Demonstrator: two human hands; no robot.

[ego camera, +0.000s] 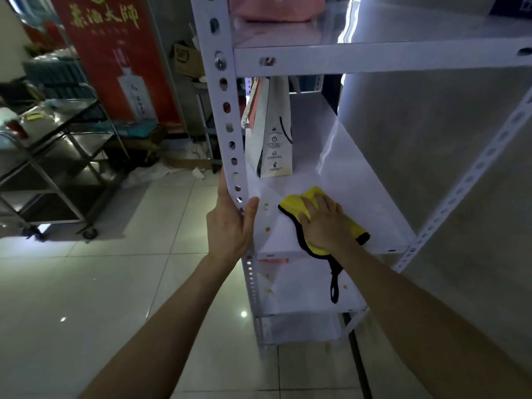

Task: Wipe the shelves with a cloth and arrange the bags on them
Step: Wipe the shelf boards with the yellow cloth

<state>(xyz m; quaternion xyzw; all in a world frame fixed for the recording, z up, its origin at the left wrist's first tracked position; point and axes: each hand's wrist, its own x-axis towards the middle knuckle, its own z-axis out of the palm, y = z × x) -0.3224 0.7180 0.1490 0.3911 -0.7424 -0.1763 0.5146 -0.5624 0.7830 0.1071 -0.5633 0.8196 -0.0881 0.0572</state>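
A white metal shelving unit stands in front of me. My right hand [324, 221] lies flat on a yellow cloth [299, 204] with black edging, pressing it onto the middle shelf [359, 180] near its front edge. The cloth's black loop hangs down over the shelf edge. My left hand [230, 223] grips the perforated front-left upright [227, 110]. A white paper bag [273, 139] with a pinkish bag behind it stands upright at the back left of that shelf. A pink bag [269, 8] sits on the shelf above.
Lower shelves [302, 286] carry small yellow specks. A grey wall [431, 133] bounds the unit on the right. To the left stand a steel trolley [63, 156] on casters, a red banner [115, 59] and cardboard boxes on a glossy tiled floor [115, 283].
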